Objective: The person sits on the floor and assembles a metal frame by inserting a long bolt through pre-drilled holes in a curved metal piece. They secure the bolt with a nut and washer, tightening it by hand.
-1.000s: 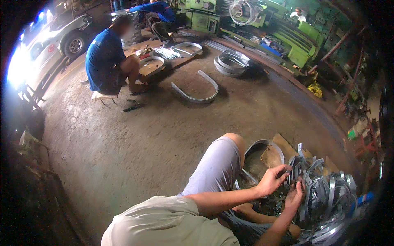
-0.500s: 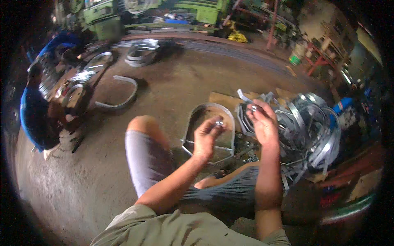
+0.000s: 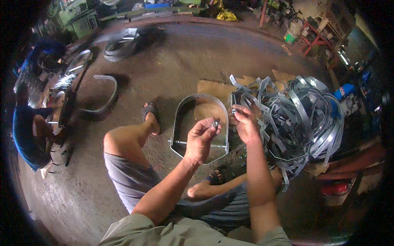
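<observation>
Between the thumb and fingers of my left hand (image 3: 198,141) is a small shiny metal nut (image 3: 215,123). Close by on the right, my right hand (image 3: 247,125) pinches another small metal nut (image 3: 234,110). Both hands are raised over a D-shaped metal strap clamp (image 3: 178,110) lying on the floor. A long bolt (image 3: 180,142) crosses the clamp's near end, partly hidden behind my left hand. Several loose nuts (image 3: 242,158) are scattered on the floor beneath my right forearm.
At right lies a tangled heap of bent metal straps (image 3: 297,119), partly on cardboard (image 3: 213,87). A curved strap (image 3: 111,96) and stacked hoops (image 3: 120,49) are at left. A person in blue (image 3: 24,131) sits at far left. A bucket (image 3: 292,35) stands at the back.
My right hand has come down and left, closer to my left hand. The view has shifted, so my left foot now shows. Both hands still hold their nuts.
</observation>
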Available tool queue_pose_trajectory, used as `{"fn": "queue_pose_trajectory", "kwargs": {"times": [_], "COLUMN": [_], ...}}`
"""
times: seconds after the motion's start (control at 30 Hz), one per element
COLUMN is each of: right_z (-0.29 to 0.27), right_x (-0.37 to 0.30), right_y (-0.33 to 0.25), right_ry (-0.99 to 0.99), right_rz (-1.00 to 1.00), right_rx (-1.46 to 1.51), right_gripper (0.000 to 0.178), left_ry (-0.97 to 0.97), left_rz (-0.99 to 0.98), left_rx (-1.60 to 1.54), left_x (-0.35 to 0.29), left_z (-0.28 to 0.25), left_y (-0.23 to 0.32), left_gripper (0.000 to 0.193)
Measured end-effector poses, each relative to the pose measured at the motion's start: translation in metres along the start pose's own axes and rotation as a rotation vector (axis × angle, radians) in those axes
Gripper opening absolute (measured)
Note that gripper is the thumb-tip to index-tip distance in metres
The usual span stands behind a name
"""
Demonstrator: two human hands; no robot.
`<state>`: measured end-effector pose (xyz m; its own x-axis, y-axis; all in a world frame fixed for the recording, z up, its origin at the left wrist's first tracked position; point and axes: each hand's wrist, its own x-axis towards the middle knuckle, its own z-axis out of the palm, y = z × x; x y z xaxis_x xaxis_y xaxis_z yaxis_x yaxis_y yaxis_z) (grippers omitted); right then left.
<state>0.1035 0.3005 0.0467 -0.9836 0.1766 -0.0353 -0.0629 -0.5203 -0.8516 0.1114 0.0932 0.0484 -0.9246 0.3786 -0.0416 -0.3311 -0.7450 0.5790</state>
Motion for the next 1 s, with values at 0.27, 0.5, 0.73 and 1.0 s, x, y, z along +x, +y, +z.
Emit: {"fn": "queue_pose_trajectory", "kwargs": {"times": [0.27,0.5,0.73,1.0], "right_z": [-0.153,-0.205,-0.232,-0.232], "right_x": [0.009,-0.01,-0.006,-0.022], "right_y": [0.146,0.199,0.194,0.198], "right_ry": [0.546,0.659,0.848,1.068], "right_rz": [0.331,0.624,0.623,0.605], "right_rx": [-0.301,-0.732,-0.612,-0.535], "right_gripper": [0.025,0.015,0.02,0.027], "left_ry": [0.454,1.344,1.304,1.113], "left_rz": [0.047,-0.173,-0.165,-0.231], "left_rx": [0.427,0.773,1.206,1.331], "left_x": [0.07,-0.005,0.046,0.059], "left_z": [-0.131,-0.287,-0.332,-0.336], "left_y": [-0.056,-0.074,-0.076,-0.083], "left_gripper": [0.02,0.018,0.024,0.025]}}
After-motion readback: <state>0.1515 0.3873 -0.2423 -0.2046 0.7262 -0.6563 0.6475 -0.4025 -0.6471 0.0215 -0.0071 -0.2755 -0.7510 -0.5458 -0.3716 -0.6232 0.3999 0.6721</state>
